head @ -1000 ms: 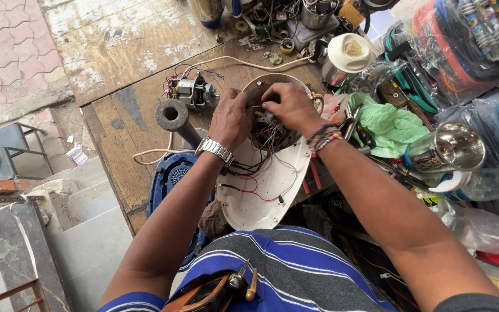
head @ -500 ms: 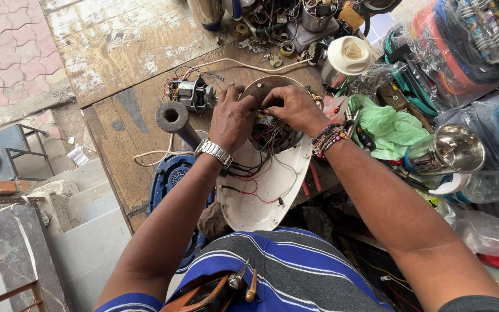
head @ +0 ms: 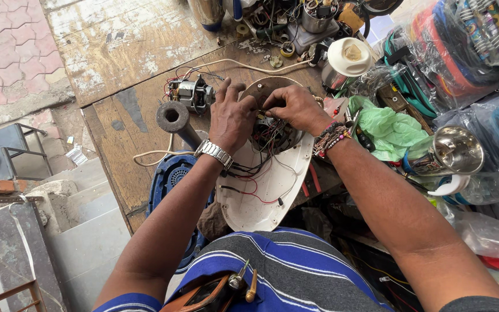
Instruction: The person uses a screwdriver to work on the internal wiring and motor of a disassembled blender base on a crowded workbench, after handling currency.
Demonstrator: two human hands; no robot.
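Note:
An opened white appliance housing (head: 264,193) lies on the wooden workbench (head: 119,130), its inside facing up with red, black and white wires (head: 272,138) spilling out. My left hand (head: 232,115), with a metal watch on the wrist, rests on the wires at the housing's far end. My right hand (head: 295,107), with bead bracelets on the wrist, meets it from the right, fingertips pinching among the same wires. What exactly the fingers hold is hidden between the two hands.
A small electric motor (head: 192,92) and a black cylinder (head: 173,118) lie left of my hands. A blue fan housing (head: 171,173) sits below. To the right are a green plastic bag (head: 391,130), a steel jar (head: 454,151), a white lid (head: 349,56) and bagged parts.
Both hands have shifted slightly over the wiring and moved closer together; the right hand's fingers now meet the left hand's. The housing has not moved.

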